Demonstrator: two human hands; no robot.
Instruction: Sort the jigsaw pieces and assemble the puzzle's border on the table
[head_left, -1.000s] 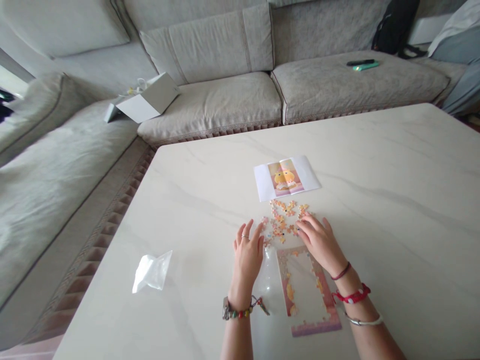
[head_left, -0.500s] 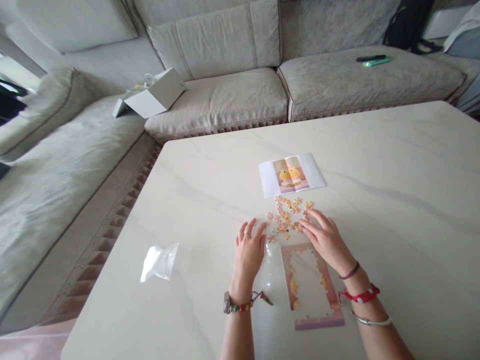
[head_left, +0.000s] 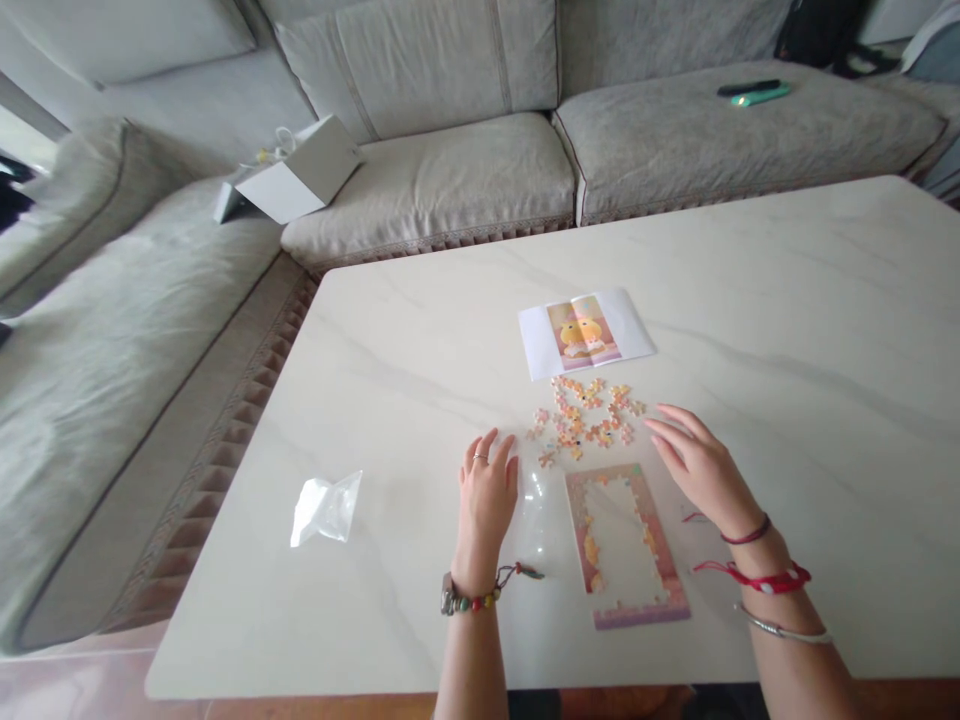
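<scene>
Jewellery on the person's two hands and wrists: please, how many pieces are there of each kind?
Ring on left hand: 1
Beaded bracelet on left wrist: 1
Dark cord bracelet on right wrist, above right hand: 1
Red band on right wrist: 1
Metal bangle on right wrist: 1
Total: 5

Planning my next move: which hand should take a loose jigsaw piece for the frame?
Probably the right hand: its fingers sit just off the loose jigsaw pieces and next to the far corner of the puzzle frame, while the left hand lies further from that frame.
</scene>
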